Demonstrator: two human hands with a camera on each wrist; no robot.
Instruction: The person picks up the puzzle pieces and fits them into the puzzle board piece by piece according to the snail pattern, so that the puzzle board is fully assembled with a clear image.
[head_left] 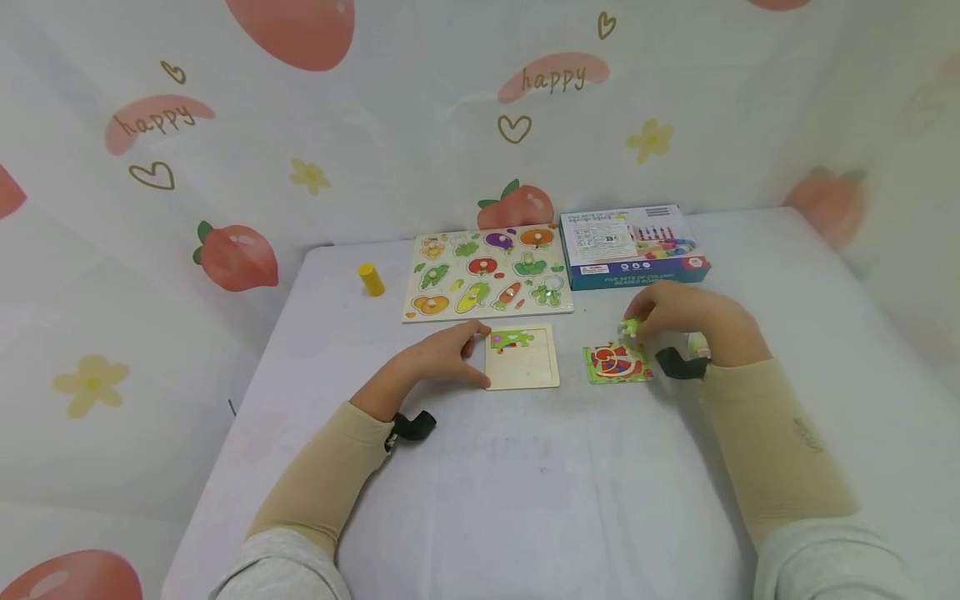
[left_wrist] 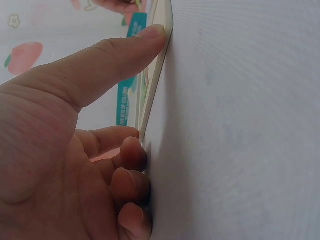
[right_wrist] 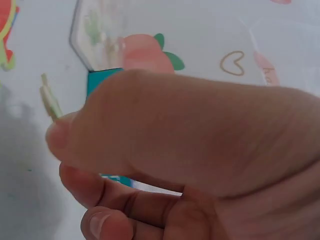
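A small wooden puzzle tray lies at the table's middle with one green piece set in its top left. My left hand rests against the tray's left edge, the thumb tip pressing its rim and the other fingers curled on the cloth. To the right lies a pile of colourful puzzle pieces. Just above it my right hand pinches a small green puzzle piece between thumb and fingers; the piece sticks out edge-on beyond the thumb.
A vegetable peg puzzle board lies behind the tray. A blue box stands at the back right, and a yellow cylinder at the back left. White cloth covers the table; a patterned curtain hangs behind.
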